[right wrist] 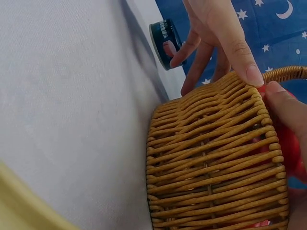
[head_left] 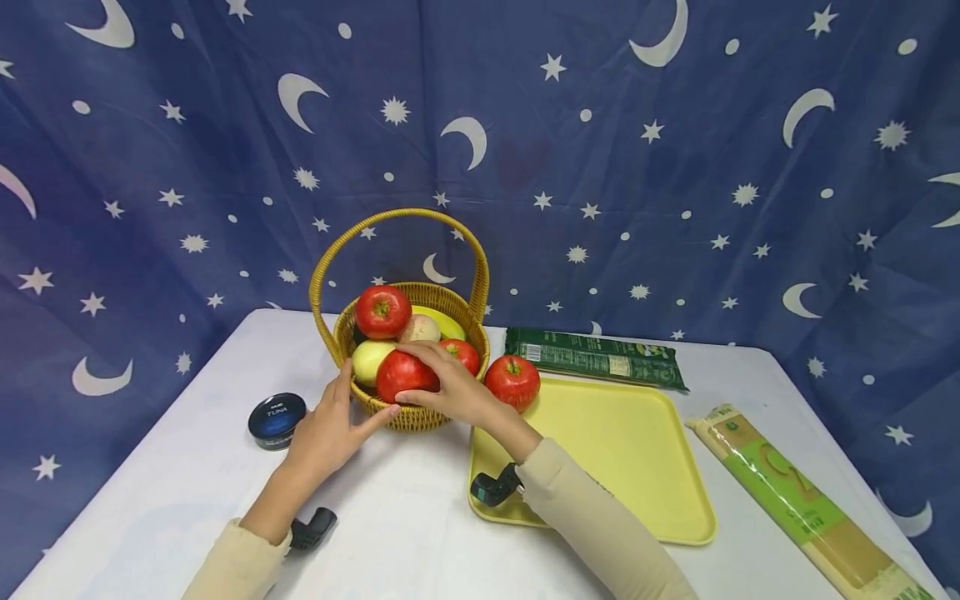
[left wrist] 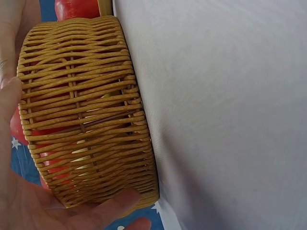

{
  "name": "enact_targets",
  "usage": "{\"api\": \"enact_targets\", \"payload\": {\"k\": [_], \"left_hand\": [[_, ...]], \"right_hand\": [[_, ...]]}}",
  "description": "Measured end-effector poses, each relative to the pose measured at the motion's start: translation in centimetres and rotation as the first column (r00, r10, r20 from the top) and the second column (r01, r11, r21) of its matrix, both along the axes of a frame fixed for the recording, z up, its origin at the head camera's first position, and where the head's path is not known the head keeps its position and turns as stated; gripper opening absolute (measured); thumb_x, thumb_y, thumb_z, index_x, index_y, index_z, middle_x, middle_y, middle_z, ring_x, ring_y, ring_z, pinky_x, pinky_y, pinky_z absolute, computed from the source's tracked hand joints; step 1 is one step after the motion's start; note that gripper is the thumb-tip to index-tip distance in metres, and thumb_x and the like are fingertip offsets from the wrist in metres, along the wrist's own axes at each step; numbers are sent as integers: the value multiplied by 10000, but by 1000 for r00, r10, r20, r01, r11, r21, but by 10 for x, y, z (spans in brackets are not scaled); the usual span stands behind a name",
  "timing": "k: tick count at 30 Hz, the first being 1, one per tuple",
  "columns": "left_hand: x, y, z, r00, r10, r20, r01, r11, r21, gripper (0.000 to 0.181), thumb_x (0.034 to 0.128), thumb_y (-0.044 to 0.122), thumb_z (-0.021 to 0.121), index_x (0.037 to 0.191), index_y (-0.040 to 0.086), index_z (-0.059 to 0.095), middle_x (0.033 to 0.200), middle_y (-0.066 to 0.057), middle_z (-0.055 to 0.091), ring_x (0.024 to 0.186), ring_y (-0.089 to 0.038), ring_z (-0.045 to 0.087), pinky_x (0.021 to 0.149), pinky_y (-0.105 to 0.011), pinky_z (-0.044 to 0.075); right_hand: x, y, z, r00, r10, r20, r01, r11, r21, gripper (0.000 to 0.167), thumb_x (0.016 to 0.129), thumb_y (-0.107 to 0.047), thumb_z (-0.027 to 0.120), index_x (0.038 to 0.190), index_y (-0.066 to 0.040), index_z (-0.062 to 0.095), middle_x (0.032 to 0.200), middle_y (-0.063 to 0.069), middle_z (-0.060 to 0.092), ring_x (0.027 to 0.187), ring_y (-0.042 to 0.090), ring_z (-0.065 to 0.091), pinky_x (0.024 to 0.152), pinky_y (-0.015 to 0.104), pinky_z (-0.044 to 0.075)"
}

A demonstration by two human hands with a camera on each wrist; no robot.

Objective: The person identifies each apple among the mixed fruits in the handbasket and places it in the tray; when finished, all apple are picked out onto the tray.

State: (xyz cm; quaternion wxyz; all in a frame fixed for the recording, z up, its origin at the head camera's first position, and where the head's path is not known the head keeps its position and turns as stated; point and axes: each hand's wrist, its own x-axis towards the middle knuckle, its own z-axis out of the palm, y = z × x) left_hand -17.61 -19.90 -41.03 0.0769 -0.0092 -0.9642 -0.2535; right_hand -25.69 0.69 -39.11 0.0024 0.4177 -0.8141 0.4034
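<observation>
A wicker basket (head_left: 408, 419) with an arched handle stands at the back of the table, filled with fruit. My right hand (head_left: 453, 390) holds a red apple (head_left: 403, 379) at the basket's front, fingers over its top and thumb on its near side. Against the basket's left side rests my left hand (head_left: 326, 433), its fingers extended along the weave and its thumb near the front rim in the right wrist view. Around the held apple are another red apple (head_left: 383, 312), a pale yellow-green fruit (head_left: 371, 361) and a round beige fruit (head_left: 420, 329).
Right of the basket, a red apple (head_left: 513, 383) sits by the corner of a yellow tray (head_left: 600, 450). Behind the tray lies a dark green package (head_left: 592, 354); a long noodle package (head_left: 806, 492) lies at right. A tuna can (head_left: 277, 420) stands left of the basket.
</observation>
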Motion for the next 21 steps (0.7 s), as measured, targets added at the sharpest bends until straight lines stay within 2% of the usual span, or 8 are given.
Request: {"api": "enact_targets", "payload": {"k": [8,14,17,21], "left_hand": [[-1,-1,-1,1000,-8,14,8,1000,2,1069,881,675,543,1544,-28,88,1497,-333,300,1243,-534,459,895,-669,431],[-1,-1,-2,1000,-10,20,10,1000,8,1078,876,688,537,1550,-16,74,1508,-322,287,1260,-529,444,911,-671,416],[-1,-1,-2,1000,-12,16,11,1000,9,1079,876,690,535,1550,-15,75,1508,-322,288,1264,-528,441,915,-674,412],[-1,0,-3,1000,-13,13,13,1000,8,1081,877,687,538,1548,-21,72,1503,-332,290,1263,-533,438,908,-685,409]], "right_hand": [[0,3,2,999,-33,37,36,996,-86,657,866,-234,761,1443,-132,463,1451,57,472,1316,277,458,1010,472,453],[-1,8,2,999,-45,19,47,990,-130,637,853,-207,774,1416,-110,491,1422,63,511,1299,261,489,1015,446,455],[0,11,2,998,-60,18,62,988,-141,635,849,-195,778,1410,-103,495,1420,79,516,1290,270,500,1009,447,461],[2,15,2,995,-80,54,87,986,-142,642,855,-197,772,1422,-117,482,1441,98,491,1297,289,484,1003,468,462]]}}
